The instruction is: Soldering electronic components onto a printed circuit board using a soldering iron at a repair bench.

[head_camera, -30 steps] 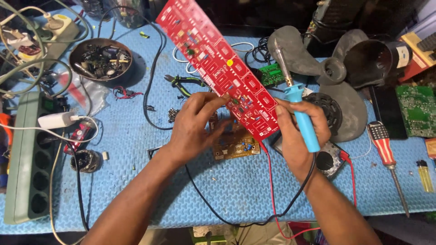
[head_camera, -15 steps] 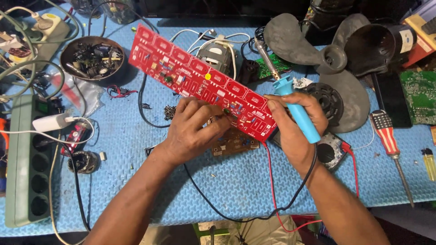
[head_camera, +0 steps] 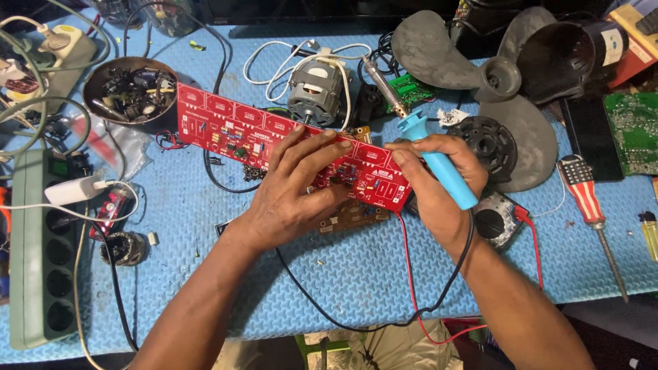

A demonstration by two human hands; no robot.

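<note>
While the left hand [head_camera: 291,195] spreads wide across the long red circuit board [head_camera: 274,140], fingers fanned out and pressing down on its component side, the thumb tucks in at the near edge, so the board is pinched between thumb and fingers rather than simply resting. That board runs slantwise from upper left, near the metal bowl of small parts [head_camera: 130,89], down to the right, where its lower end meets the right hand [head_camera: 435,185]. Over there the right hand is curled tight round the blue handle of a soldering iron [head_camera: 425,147], fist closed, with the fingertips also touching the board's right end. The iron's metal shaft points up and away to the left, its tip clear of the board and hanging above the small green board [head_camera: 415,89] at the back. Under the red board's lower edge a brown circuit board [head_camera: 353,216] peeks out on the blue foam mat [head_camera: 288,288]. Just behind the red board sits a grey electric motor [head_camera: 319,89] with white leads. A dark fan blade [head_camera: 507,89] lies to the right, beside a round black multimeter [head_camera: 497,219] partly hidden behind the right wrist, red and black leads trailing off it toward the near edge. Further right, a striped-handled screwdriver [head_camera: 589,205] lies well apart. At far left, a green power strip [head_camera: 41,267] runs along the mat's edge.
</note>
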